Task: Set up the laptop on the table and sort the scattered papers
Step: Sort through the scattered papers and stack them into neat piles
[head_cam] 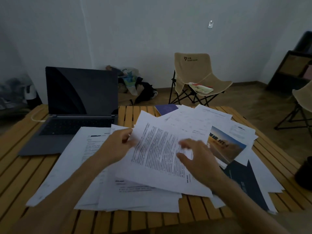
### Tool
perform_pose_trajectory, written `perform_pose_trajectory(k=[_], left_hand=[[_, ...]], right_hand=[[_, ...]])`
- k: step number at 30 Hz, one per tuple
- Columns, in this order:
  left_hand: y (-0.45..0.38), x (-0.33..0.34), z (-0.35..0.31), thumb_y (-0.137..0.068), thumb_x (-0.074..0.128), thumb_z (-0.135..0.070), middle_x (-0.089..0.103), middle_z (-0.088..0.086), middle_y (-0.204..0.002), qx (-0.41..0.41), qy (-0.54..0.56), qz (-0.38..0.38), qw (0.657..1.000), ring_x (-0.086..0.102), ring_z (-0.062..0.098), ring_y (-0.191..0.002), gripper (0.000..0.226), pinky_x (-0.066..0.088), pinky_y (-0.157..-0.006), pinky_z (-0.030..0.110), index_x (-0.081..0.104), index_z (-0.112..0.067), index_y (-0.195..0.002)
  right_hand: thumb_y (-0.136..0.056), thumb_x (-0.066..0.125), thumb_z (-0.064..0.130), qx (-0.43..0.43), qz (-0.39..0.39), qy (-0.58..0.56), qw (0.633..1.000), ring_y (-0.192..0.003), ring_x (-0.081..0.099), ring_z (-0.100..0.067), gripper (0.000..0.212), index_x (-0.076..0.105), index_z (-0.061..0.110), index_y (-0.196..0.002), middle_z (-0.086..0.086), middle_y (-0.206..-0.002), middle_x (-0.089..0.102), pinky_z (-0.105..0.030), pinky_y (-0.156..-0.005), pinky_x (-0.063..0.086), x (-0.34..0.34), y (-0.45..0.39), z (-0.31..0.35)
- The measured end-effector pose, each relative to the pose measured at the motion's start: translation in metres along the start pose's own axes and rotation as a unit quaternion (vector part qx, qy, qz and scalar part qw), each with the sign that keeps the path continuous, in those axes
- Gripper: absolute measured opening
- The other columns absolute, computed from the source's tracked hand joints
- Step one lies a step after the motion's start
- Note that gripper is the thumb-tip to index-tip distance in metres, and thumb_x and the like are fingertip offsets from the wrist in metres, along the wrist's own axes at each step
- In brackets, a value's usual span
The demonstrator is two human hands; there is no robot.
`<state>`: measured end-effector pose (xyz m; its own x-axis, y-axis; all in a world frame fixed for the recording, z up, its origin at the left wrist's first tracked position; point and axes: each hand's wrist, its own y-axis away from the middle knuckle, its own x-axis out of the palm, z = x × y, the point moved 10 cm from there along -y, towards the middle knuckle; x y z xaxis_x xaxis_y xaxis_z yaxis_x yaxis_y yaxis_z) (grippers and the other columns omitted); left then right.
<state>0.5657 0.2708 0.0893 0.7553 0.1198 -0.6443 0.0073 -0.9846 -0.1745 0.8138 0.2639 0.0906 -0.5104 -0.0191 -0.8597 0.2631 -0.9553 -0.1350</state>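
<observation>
Printed sheet (158, 149), pinched by left fingers (126, 137)

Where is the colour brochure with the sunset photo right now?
In the head view, the colour brochure lies on the right of the table, among the white sheets, just beyond the right hand.

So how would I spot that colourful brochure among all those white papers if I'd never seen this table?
Start at the slatted wooden table and go right from the open dark grey laptop to the heap of white printed sheets. Just beyond the right hand lies a glossy brochure. It alone carries a blue-and-orange landscape photo; its neighbours are plain white text pages.
</observation>
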Motion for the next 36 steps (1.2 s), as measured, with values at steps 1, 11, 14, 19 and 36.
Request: perform_pose_trajectory(k=[1,11,14,19,36], left_hand=[[-0.002,-0.003,-0.009,-0.094,0.061,-0.017,0.071,-0.011,-0.091,0.017,0.014,0.007,1.000,0.067,0.006,-0.085,0.012,0.052,-0.077,0.029,0.068,-0.026,-0.089],[-0.016,-0.024,0.003,-0.091,0.067,-0.029,0.070,-0.011,-0.096,-0.025,0.041,-0.091,0.995,0.066,0.007,-0.087,0.022,0.054,-0.076,0.029,0.064,-0.025,-0.112],[-0.005,-0.017,0.044,-0.085,0.074,-0.035,0.070,0.005,-0.105,-0.187,0.241,-0.121,0.945,0.070,0.022,-0.091,0.038,0.058,-0.078,0.036,0.062,-0.014,-0.114],[0.018,0.044,0.030,-0.098,0.057,-0.021,0.074,0.013,-0.105,-0.223,0.393,0.029,0.892,0.072,0.028,-0.096,0.025,0.058,-0.087,0.039,0.067,0.000,-0.109],[0.017,-0.008,0.006,-0.097,0.058,-0.018,0.073,0.004,-0.087,-0.090,0.388,-0.094,0.912,0.067,0.019,-0.073,0.020,0.053,-0.064,0.030,0.066,-0.014,-0.079]], right_hand=[[-0.085,0.069,0.051,0.007,-0.010,0.009,1.000,-0.124,0.047,-0.007,0.056,0.048,0.035,-0.134,0.017,-0.133,0.052,-0.040,-0.109,0.041,-0.002,-0.014,-0.007],[-0.094,0.063,0.035,0.059,0.004,-0.113,0.992,-0.060,0.070,-0.007,0.020,0.066,0.018,-0.083,0.003,-0.075,0.073,-0.025,-0.058,0.059,-0.016,-0.038,-0.058],[-0.097,0.060,0.033,0.098,-0.027,-0.226,0.969,-0.065,0.074,-0.014,0.023,0.068,0.014,-0.088,0.001,-0.076,0.076,-0.024,-0.058,0.058,-0.019,-0.029,-0.071],[-0.098,0.060,0.026,0.143,-0.047,-0.380,0.913,-0.078,0.075,-0.026,0.022,0.069,0.007,-0.094,-0.008,-0.088,0.077,-0.039,-0.071,0.061,-0.009,-0.021,-0.078],[-0.096,0.061,0.021,0.106,-0.133,-0.455,0.874,-0.088,0.073,-0.023,0.016,0.073,0.010,-0.095,0.001,-0.096,0.077,-0.043,-0.077,0.061,0.004,-0.018,-0.065]])
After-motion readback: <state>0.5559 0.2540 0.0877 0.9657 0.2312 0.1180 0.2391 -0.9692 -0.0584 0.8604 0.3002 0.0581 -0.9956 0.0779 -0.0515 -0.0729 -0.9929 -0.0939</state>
